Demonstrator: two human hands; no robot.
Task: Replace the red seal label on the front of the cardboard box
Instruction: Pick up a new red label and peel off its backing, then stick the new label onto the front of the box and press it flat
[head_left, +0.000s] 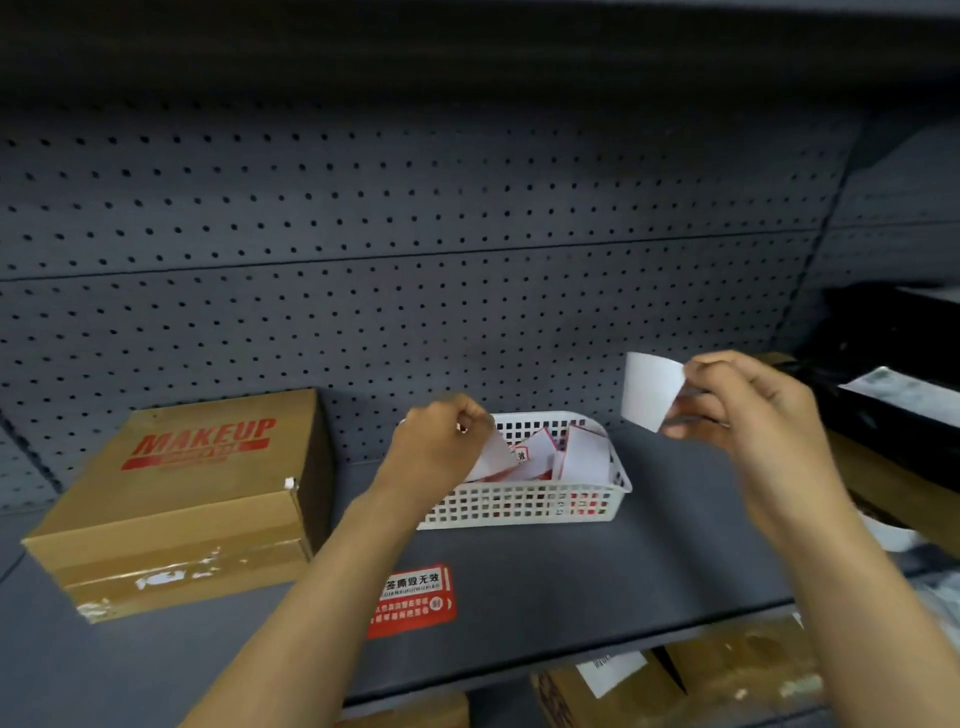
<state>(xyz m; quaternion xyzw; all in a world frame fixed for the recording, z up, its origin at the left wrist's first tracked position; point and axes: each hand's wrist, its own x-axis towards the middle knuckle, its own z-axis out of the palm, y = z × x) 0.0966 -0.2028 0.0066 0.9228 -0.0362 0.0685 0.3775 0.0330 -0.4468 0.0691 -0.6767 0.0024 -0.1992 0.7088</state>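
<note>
A brown cardboard box (176, 499) printed "MAKEUP" in red lies on the left of the grey shelf (597, 587); its front face carries clear tape and white label scraps. A red seal label (413, 600) lies flat on the shelf in front of a white plastic basket (519, 506) that holds several label sheets. My left hand (441, 439) is over the basket's left end, fingers closed on a white sheet (493, 460). My right hand (743, 402) is raised to the right of the basket, pinching a curled white label sheet (649, 389).
A grey pegboard wall (415, 260) backs the shelf. Black and brown items (893, 374) stand at the far right. Below the shelf edge are more cardboard boxes (675, 680).
</note>
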